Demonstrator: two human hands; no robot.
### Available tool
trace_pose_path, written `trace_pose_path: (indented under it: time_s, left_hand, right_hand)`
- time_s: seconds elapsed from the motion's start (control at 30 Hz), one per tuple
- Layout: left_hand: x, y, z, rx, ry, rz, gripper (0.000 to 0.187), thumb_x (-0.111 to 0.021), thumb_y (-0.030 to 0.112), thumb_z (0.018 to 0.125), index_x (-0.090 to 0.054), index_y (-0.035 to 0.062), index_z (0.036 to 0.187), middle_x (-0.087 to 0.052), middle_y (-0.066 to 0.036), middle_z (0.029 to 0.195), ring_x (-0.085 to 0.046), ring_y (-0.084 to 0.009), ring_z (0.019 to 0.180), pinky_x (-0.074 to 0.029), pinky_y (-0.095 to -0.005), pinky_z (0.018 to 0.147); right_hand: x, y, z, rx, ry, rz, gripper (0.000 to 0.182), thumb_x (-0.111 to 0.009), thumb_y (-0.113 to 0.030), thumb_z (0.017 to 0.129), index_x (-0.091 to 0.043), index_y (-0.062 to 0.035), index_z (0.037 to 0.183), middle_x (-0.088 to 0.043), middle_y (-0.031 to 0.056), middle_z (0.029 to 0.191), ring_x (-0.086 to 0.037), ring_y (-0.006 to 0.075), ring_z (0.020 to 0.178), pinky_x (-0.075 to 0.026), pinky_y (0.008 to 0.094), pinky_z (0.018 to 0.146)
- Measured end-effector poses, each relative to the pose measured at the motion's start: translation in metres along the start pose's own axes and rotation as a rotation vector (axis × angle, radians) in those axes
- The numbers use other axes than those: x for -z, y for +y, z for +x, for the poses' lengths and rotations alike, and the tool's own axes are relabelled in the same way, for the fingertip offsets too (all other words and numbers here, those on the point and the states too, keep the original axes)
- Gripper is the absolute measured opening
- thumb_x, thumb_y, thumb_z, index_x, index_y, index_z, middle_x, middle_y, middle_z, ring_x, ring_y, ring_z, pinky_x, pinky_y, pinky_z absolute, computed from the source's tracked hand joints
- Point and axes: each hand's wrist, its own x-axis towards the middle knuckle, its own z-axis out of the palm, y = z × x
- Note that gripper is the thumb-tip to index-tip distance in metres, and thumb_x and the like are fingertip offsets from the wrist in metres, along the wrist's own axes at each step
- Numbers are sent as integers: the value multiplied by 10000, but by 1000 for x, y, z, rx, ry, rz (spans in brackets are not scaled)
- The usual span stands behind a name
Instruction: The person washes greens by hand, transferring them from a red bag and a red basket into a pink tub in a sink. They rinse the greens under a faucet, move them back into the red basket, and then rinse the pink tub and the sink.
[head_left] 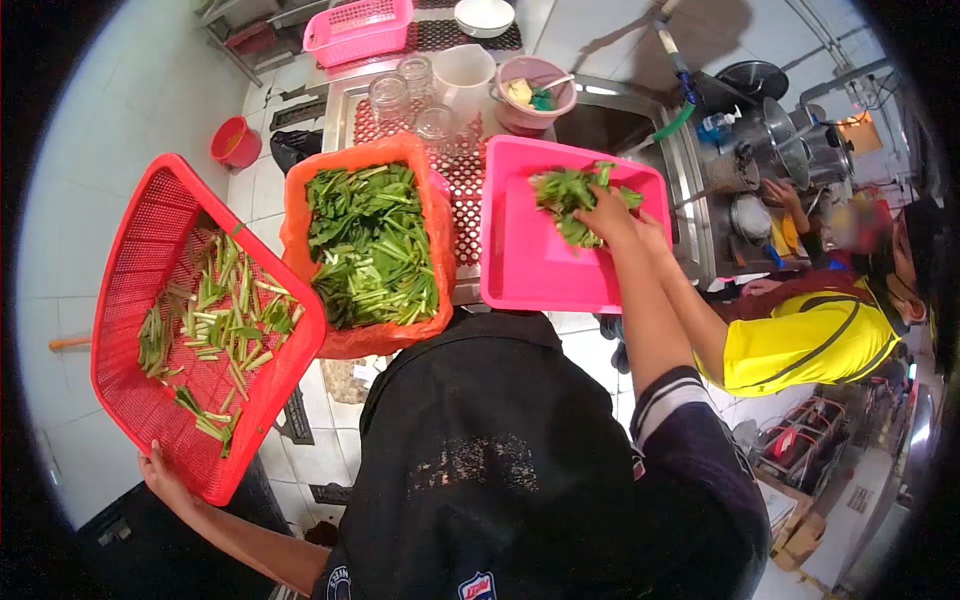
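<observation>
At the lower left, my left hand [165, 482] grips the rim of a tilted red mesh basket [268, 385], its fingers partly hidden by the basket. Cut green stems [225, 310] and some leaves lie inside it. Over a pink tray [545, 290], my right hand [605, 218] is closed round a bunch of leafy greens [568, 195]. Between basket and tray stands a container lined with an orange bag [432, 318], full of chopped leaves and stems [370, 240].
A co-worker's forearm [690, 300], in a yellow sleeve, reaches to the tray's right side beside my right hand. Behind are glass jars [388, 98], a pink bucket [535, 115], a sink [600, 130] and a pink basket [360, 30]. Metal pots [780, 145] stand at the right.
</observation>
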Motion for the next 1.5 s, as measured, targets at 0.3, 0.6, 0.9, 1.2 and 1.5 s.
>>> trace_pose_path:
  time_s: [0.3,0.6,0.9,1.2,1.5]
  left_hand:
    - [-2,11,-14,24,18,-25,223,-588,175,968,-577,20,1127,-626,-72,1070,-588,-153,951,-456,-296,863]
    - [11,-8,0,64,5,-17,208,-604,181,963,-586,27,1101,-626,-50,1013,-580,-135,936,-449,-276,849]
    - [-13,19,-10,3,-19,-11,223,-610,208,957,-589,36,1096,-628,-51,1013,-591,-143,903,-472,-288,821]
    - [-7,17,-22,2,-19,-27,278,-614,231,958,-580,23,1139,-637,-64,1045,-615,-162,925,-488,-303,838]
    - [-22,41,-37,-22,6,0,256,-624,156,945,-573,12,1151,-644,-77,1066,-611,-155,936,-481,-292,853]
  right_hand:
    - [42,-9,-45,-61,-108,170,692,-767,-420,755,-562,-66,1313,-594,208,1284,-573,359,1188,-466,452,981]
    - [3,-23,-157,461,-229,-9,334,-644,-88,733,-654,-87,1067,-681,177,986,-645,372,949,-502,474,820]
    - [40,30,-97,478,-207,138,355,-569,18,710,-712,-132,997,-689,160,897,-660,352,866,-518,470,760]
    - [42,70,-78,486,-96,-3,333,-594,8,714,-729,-145,977,-704,123,948,-660,319,942,-513,458,837]
    - [22,111,-54,345,-132,2,370,-535,-6,769,-722,-122,1067,-682,191,1035,-650,348,1007,-505,461,885]
